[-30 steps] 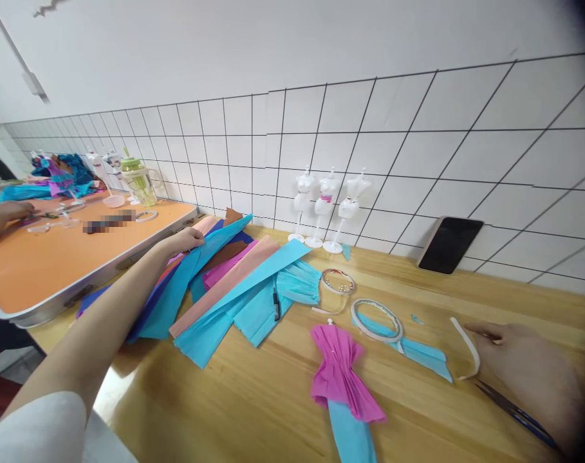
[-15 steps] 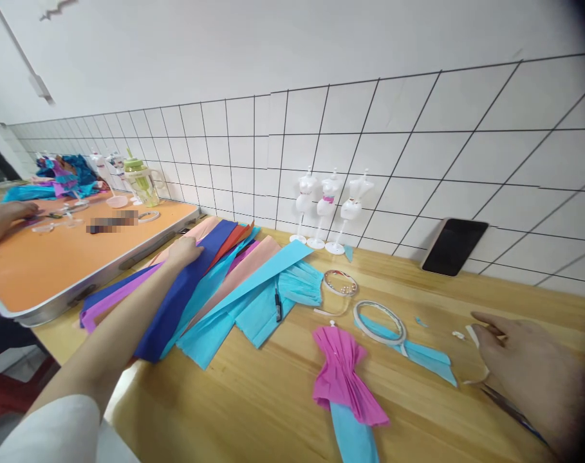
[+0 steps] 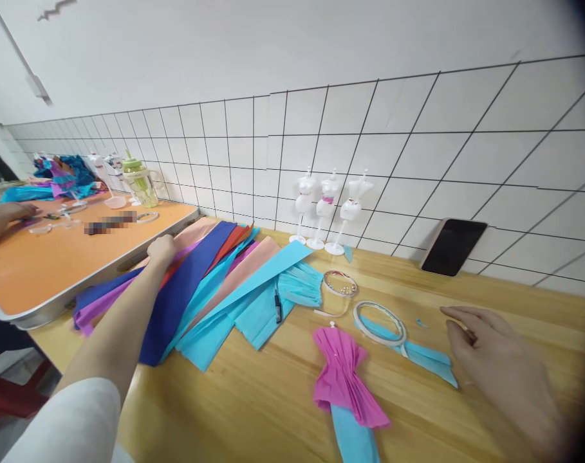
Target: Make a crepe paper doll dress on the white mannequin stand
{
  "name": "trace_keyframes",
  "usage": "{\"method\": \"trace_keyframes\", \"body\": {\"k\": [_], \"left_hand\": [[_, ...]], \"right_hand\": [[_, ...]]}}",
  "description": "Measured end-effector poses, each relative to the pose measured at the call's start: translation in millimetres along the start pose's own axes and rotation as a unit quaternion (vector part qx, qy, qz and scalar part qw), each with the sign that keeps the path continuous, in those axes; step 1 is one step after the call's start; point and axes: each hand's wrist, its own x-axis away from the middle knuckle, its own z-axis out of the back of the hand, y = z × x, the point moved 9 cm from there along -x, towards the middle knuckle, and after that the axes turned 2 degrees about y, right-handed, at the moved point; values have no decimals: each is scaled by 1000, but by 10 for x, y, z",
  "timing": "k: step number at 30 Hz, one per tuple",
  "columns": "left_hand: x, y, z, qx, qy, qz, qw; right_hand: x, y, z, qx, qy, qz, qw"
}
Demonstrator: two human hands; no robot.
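My left hand reaches onto the left part of a fanned pile of coloured crepe paper strips, beside the orange-topped table's edge; its fingers are hidden from me. My right hand hovers at the right over the wooden table, index finger stretched and thumb apart, with nothing visible in it. Left of it are a light blue paper scrap and a roll of double-sided tape. A small dress form in pink crepe paper with a light blue skirt lies at the front.
Three white mini dress forms stand by the tiled wall. A phone leans there. A black marker and a ring-shaped case of beads lie mid-table. A co-worker's hand and a green-lidded bottle are at the orange table.
My left hand has shifted left across the paper strips, uncovering more of them. My right hand has moved slightly up and left, now covering the white bits and the dark pointed tool seen earlier.
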Motion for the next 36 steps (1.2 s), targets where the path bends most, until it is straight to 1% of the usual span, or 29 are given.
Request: {"method": "trace_keyframes", "body": {"k": [1,3,5,7,9,11,13,15,17,20,23,24,26,28,30,33,36], "left_hand": [[49,89,37,-14,19,-11,1000],[198,332,101,-39,68,-48,996],[406,597,89,-54,95,-95,989],[637,807,10,-64,97,-131,985],[862,957,-106,-72,79,-163,981],[1056,1055,-203,-78,60,-191,977],[1204,1117,-253,-82,48,-217,972],[1298,1151,-257,-85,42,-236,967],[1342,1155,-229,-83,37,-247,965],[1307,1081,-151,-81,40,-243,966],[1129,876,-109,-88,35,-204,974],[1042,790,-123,-91,22,-189,978],[860,645,-200,-94,-24,-176,979],[688,548,-280,-93,-70,-179,977],[527,476,-305,-93,-90,-175,976],[306,390,-230,-89,-82,-153,981],[116,314,-61,-66,-58,-138,987]], "right_hand": [[2,-12,-1,-2,-4,-1,1000],[10,-18,-16,-6,-15,-4,1000],[21,-12,-36,-6,-23,-5,1000],[31,-8,-50,-5,-24,2,1000],[41,-5,-63,1,-23,12,1000],[49,6,-79,7,-24,18,1000],[55,17,-88,5,-26,19,999],[59,9,-89,-4,-27,25,999],[62,-9,-85,-9,-26,32,999],[66,-24,-66,-9,-14,33,999],[69,-35,-64,-15,-11,34,999],[70,-42,-73,-18,-17,36,999],[72,-46,-81,-19,-26,37,999],[78,-50,-90,-19,-34,37,999],[87,-55,-100,-21,-38,37,998],[109,-69,-135,-25,-47,48,997],[130,-88,-152,-23,-43,68,996]]}}
